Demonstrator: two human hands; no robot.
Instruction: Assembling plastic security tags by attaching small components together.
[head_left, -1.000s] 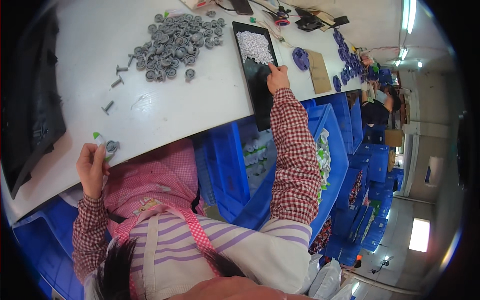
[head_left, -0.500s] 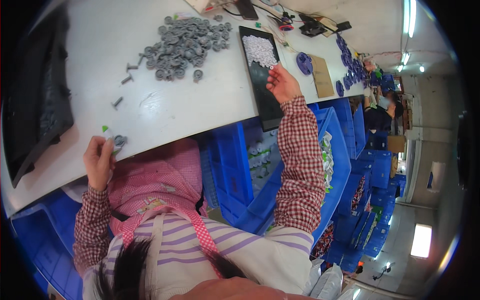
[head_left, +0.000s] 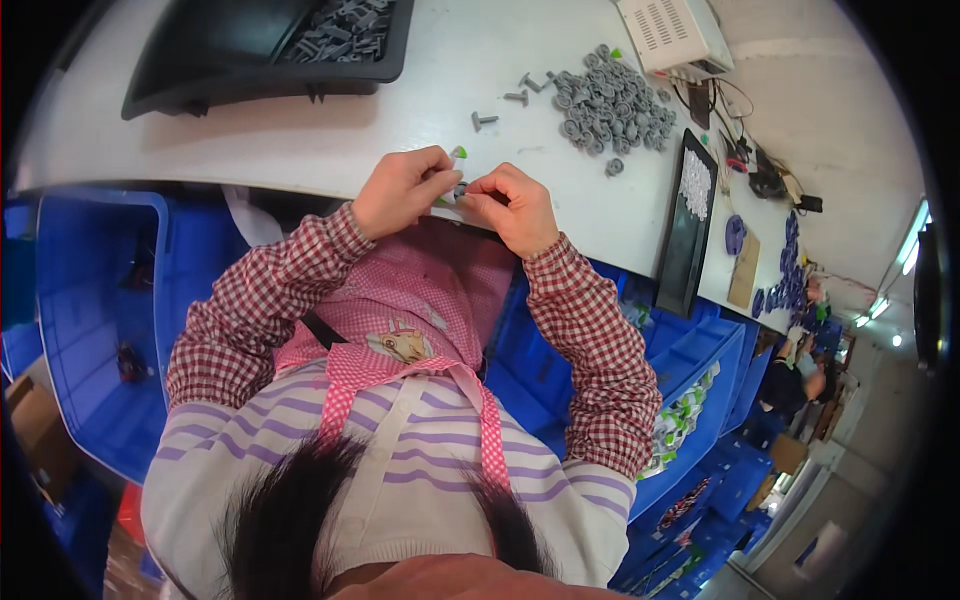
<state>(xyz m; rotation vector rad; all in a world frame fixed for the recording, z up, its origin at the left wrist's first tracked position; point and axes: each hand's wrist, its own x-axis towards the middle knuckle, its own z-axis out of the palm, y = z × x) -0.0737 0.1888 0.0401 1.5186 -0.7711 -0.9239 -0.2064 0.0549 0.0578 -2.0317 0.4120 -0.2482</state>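
Observation:
Close together at the table's near edge, my two hands meet over a small white part with green ends [head_left: 459, 154] and a grey round piece on it. My left hand [head_left: 405, 192] pinches this part between thumb and fingertips. Thumb and fingers of my right hand [head_left: 517, 208] are pressed together against its grey piece; whatever they hold is too small and hidden to make out. Beyond my right hand lies a pile of grey wheel-shaped pieces [head_left: 612, 105]. A long black tray [head_left: 680, 250] to the right holds small white pieces [head_left: 695, 185].
At the back left stands a black bin [head_left: 215, 70] with grey pegs [head_left: 345, 30] inside. Some loose grey pegs [head_left: 484, 121] lie on the white table [head_left: 420, 110]. Blue crates [head_left: 100, 330] stand below. Purple round parts [head_left: 735, 235] and a white metal box [head_left: 675, 35] are farther right.
My right hand has left the white pieces on the black tray and come over to my left hand. Both hands now meet at the white-and-green part. The view has swung left.

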